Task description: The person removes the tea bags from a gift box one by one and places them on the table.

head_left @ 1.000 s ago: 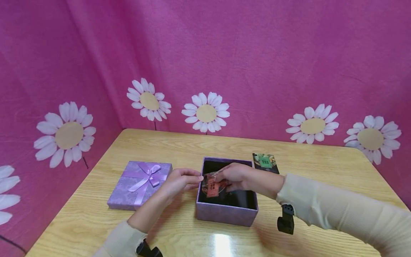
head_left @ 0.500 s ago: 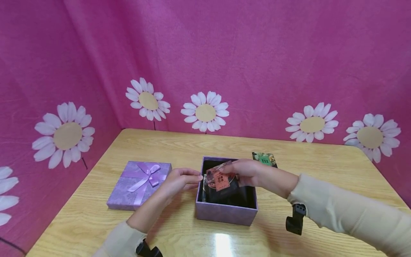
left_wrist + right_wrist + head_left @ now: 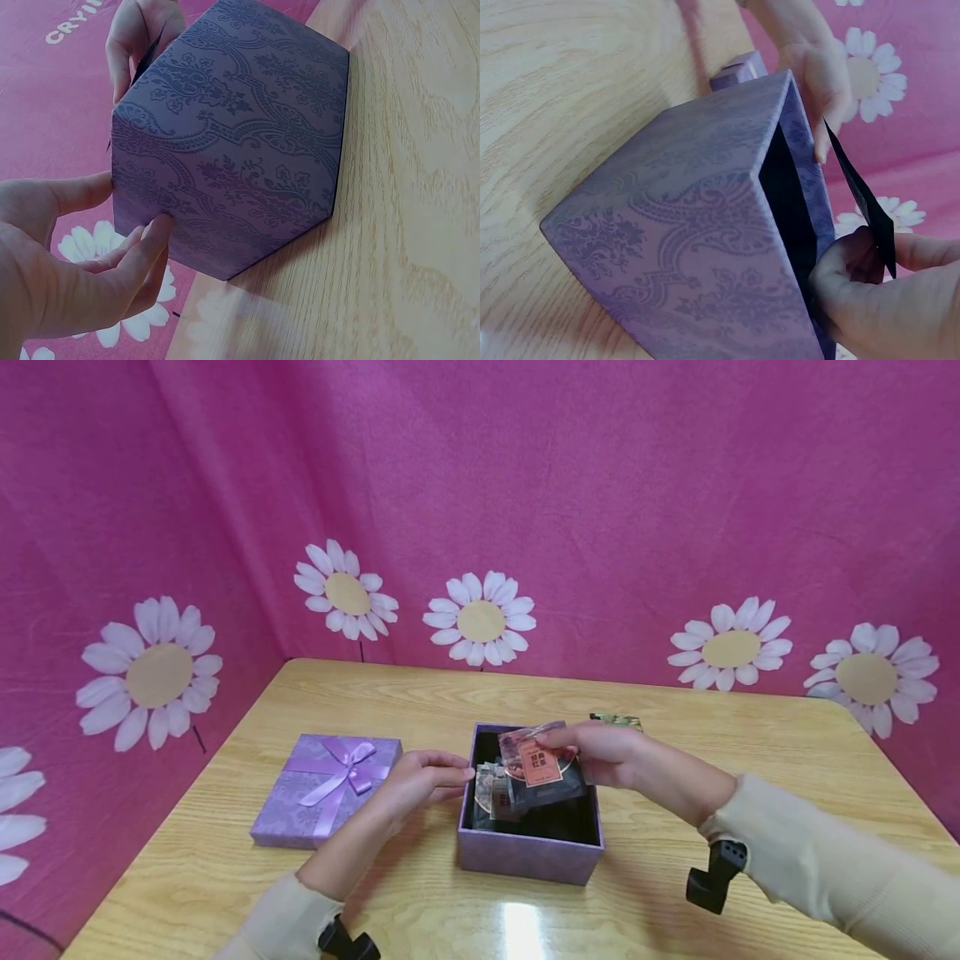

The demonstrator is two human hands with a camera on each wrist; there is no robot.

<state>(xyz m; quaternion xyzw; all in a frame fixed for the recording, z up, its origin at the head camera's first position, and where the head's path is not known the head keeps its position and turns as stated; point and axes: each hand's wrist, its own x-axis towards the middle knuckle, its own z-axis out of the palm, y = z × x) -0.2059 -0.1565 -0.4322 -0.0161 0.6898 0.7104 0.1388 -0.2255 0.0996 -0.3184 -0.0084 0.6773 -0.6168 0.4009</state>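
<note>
A purple patterned gift box (image 3: 528, 857) with a dark inside stands uncovered on the table. My left hand (image 3: 429, 778) holds its left wall, one digit at the rim and the other fingertips against the outer side (image 3: 165, 219). Above the box, my right hand (image 3: 611, 753) pinches a flat black tea sachet (image 3: 542, 767) with a red label by its upper right edge. From the right wrist view, this sachet (image 3: 866, 196) appears thin and edge-on, just outside the opening. Another sachet (image 3: 491, 797), with a darker label, lies inside at the left, partly covered by the held one.
The purple box lid (image 3: 326, 792), tied with a ribbon bow (image 3: 351, 770), lies left of the box. Behind my right hand, a green-labelled sachet (image 3: 617, 721) lies mostly hidden on the wooden table (image 3: 750, 760). A pink flowered cloth (image 3: 600, 527) hangs behind.
My right hand has lifted the red-labelled sachet up and to the right out of the box, uncovering another sachet at the left inside. The left hand has stayed at the rim.
</note>
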